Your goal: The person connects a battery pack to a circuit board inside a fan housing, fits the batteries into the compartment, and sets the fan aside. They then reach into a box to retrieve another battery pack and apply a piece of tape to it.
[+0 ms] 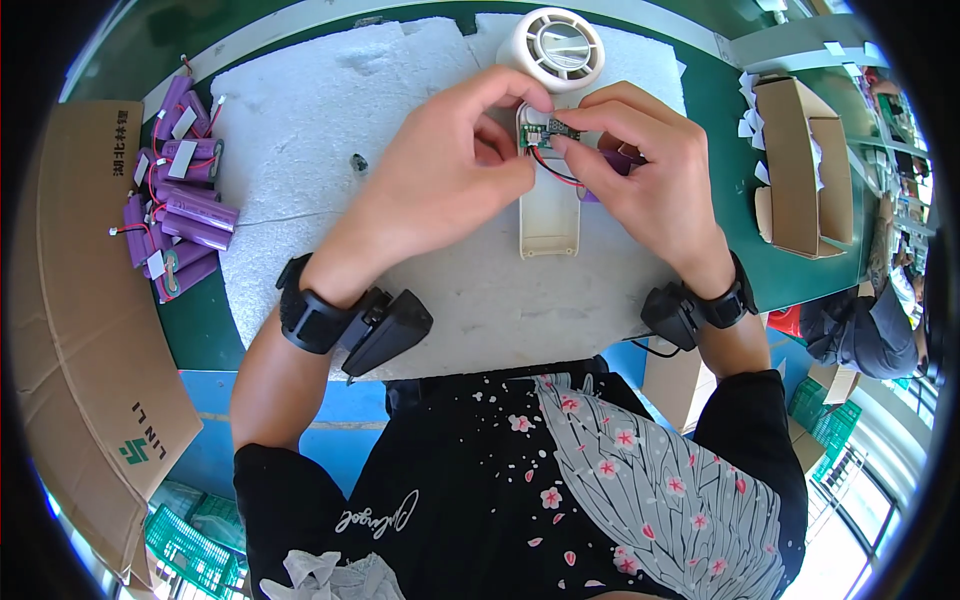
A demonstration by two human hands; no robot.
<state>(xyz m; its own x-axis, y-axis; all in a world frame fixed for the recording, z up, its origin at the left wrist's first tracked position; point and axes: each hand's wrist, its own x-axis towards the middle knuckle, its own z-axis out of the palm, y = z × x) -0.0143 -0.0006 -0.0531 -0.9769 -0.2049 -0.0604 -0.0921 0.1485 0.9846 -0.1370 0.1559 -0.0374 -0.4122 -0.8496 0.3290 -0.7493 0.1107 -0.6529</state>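
A white handheld fan lies on the foam sheet with its round grille head (563, 50) at the far side and its open handle shell (548, 228) toward me. A green circuit board (533, 134) sits at the upper part of the handle, with red and black wires leading off it. My left hand (440, 165) grips the handle's left side beside the board. Between the thumb and forefinger of my right hand (650, 165) is a small dark part (563, 129) at the board's right edge. A purple battery cell (588, 193) shows partly beneath the right hand.
Several purple battery cells (200, 205) with wires are heaped at the left of the white foam sheet (300, 120). A tall cardboard box (90, 300) stands at far left, an open carton (800, 170) at right. A small dark piece (359, 163) lies on the foam.
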